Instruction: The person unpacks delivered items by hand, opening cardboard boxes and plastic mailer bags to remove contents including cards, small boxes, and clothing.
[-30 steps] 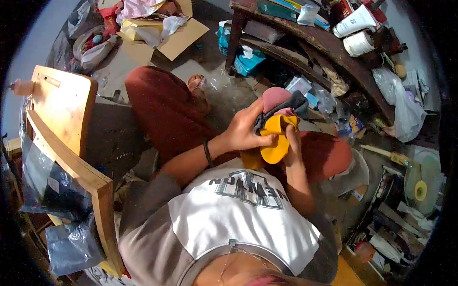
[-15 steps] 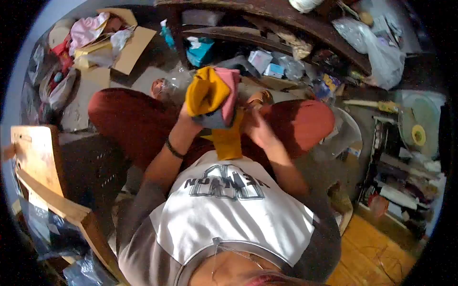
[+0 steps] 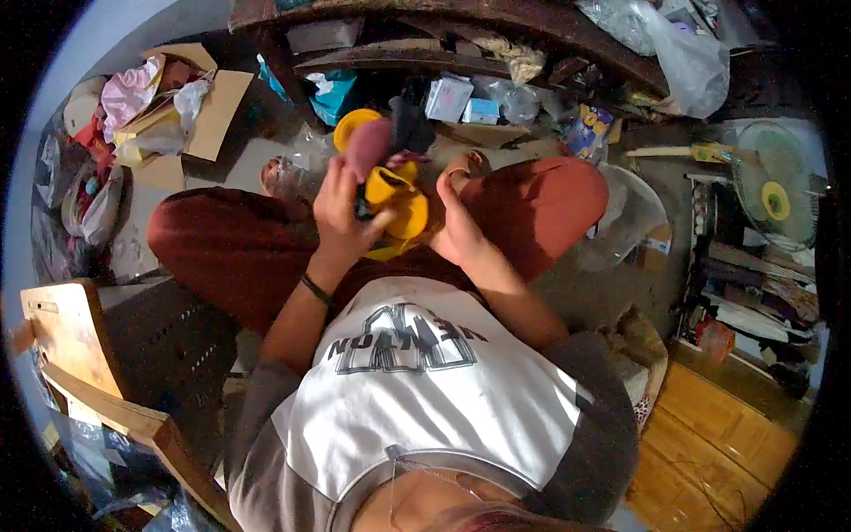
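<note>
Just above my lap, my left hand grips a soft bundle of cloth pieces. Its rounded pink part stands up by my fingers, with yellow cloth curled and hanging below. Dark grey cloth sticks out at the far side, blurred. Whether these are separate pieces or one sewn item, I cannot tell. On the other side, my right hand is held beside the yellow cloth, thumb raised and palm turned inward; its fingers look extended, partly hidden near the cloth.
An open cardboard box with cloth and plastic stands at the far left. Ahead is a dark wooden shelf with small boxes and bags. A wooden chair is at my left, a fan at my right, beside cluttered racks.
The bundle has been turned and spread, its pink part now upright and the grey at the far side. My right hand has stopped blurring and sits beside it. The view has shifted slightly.
</note>
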Demonstrator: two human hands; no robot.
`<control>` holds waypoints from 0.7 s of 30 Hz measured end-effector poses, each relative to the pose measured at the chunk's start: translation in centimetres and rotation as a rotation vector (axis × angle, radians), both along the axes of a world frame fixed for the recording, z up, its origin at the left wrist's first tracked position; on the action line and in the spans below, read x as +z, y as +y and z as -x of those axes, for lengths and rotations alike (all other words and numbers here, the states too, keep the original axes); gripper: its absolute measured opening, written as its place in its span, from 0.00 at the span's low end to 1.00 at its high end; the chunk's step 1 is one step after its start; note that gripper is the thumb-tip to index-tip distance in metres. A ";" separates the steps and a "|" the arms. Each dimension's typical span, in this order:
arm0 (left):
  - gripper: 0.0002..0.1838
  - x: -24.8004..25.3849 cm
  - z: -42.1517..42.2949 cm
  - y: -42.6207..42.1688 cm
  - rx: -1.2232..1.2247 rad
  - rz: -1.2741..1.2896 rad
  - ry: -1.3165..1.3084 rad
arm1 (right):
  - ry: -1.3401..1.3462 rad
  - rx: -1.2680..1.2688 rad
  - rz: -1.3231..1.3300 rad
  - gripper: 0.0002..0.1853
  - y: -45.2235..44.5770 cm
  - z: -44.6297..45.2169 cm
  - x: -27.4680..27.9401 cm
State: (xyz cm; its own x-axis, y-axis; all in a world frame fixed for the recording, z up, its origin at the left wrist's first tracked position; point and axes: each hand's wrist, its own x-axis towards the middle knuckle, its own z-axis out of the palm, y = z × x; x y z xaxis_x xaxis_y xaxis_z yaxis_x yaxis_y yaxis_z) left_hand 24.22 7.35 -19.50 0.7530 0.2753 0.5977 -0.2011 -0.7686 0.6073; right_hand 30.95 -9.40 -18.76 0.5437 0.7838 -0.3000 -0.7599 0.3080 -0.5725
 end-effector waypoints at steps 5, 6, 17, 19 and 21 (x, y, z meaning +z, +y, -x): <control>0.33 3.3 -0.8 -2.0 -0.196 -0.294 0.125 | 0.086 -0.085 0.072 0.32 -0.5 -0.3 -1.4; 0.28 2.6 -1.0 -2.6 -0.182 -0.356 0.106 | 0.083 -0.103 0.106 0.31 -0.9 -0.8 -2.7; 0.30 2.6 -0.4 -4.2 -0.411 -0.362 0.185 | 0.119 -0.187 0.271 0.13 -3.2 -1.5 -0.9; 0.34 2.8 -0.1 -4.1 -0.504 -0.201 0.222 | 0.119 -0.178 0.287 0.09 -3.5 -1.5 -1.6; 0.32 2.8 -0.1 -4.0 -0.566 0.003 0.198 | 0.147 -0.142 0.127 0.11 -5.1 -1.9 -4.4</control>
